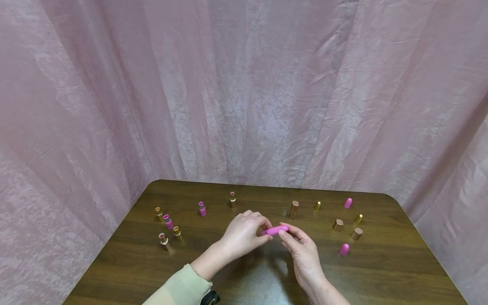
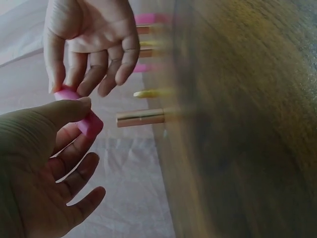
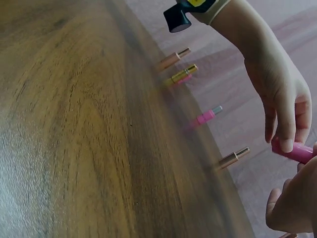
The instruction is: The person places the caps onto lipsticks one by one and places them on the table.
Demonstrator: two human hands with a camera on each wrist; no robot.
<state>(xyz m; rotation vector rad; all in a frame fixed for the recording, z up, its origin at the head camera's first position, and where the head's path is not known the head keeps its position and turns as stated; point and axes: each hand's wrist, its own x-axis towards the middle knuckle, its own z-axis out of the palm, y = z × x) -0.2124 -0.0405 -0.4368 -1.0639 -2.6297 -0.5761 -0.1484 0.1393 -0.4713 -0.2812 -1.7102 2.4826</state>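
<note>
Both hands meet above the middle of the table on one pink lipstick tube (image 1: 275, 230), its two parts joined in a line. The left hand (image 1: 244, 233) pinches one end between thumb and fingers; the right hand (image 1: 303, 254) pinches the other end. In the left wrist view the pink tube (image 2: 89, 124) lies between the left hand's thumb and index finger, with the right hand (image 2: 94, 39) at its far end. The right wrist view shows the left hand (image 3: 280, 84) on the tube (image 3: 294, 151), partly hidden by the right hand (image 3: 294, 208).
Uncapped lipsticks in pink (image 1: 202, 209), gold (image 1: 177, 232) and rose gold (image 1: 164, 241) stand at the left. At the right stand pink caps (image 1: 344, 249), gold caps (image 1: 358, 219) and rose-gold caps (image 1: 338, 225). A rose-gold tube (image 1: 294, 209) stands behind the right hand.
</note>
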